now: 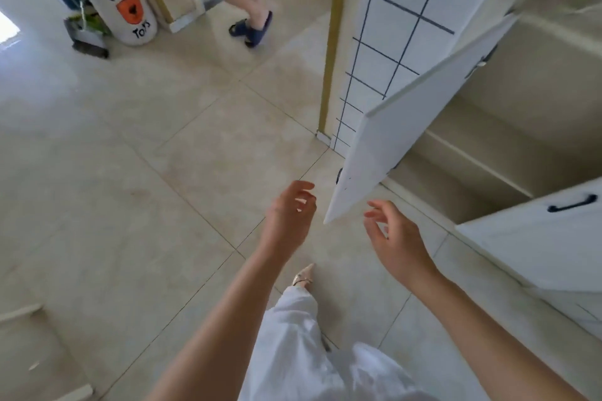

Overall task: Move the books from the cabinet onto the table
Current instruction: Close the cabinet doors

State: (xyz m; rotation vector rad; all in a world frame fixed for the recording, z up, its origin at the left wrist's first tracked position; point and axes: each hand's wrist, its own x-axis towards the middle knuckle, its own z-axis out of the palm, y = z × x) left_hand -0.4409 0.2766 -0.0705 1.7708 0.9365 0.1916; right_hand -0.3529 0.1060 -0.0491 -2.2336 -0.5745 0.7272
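Cabinet (508, 153): white door ajar, beige shelves

The cabinet door (407, 127) was plain white, and the cabinet (508, 114) inside was cream. A second door (537, 247) was white with a black handle (572, 203). The wall tiles (397, 26) were white with dark blue grid lines. The floor (130, 156) was pale beige. A white bin (122, 6) bore an orange patch and black lettering. The trousers (293, 352) were white, the slippers (252, 30) navy.

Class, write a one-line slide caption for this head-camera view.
Two empty hands, left and right, reach toward an open white cabinet door; no books visible.
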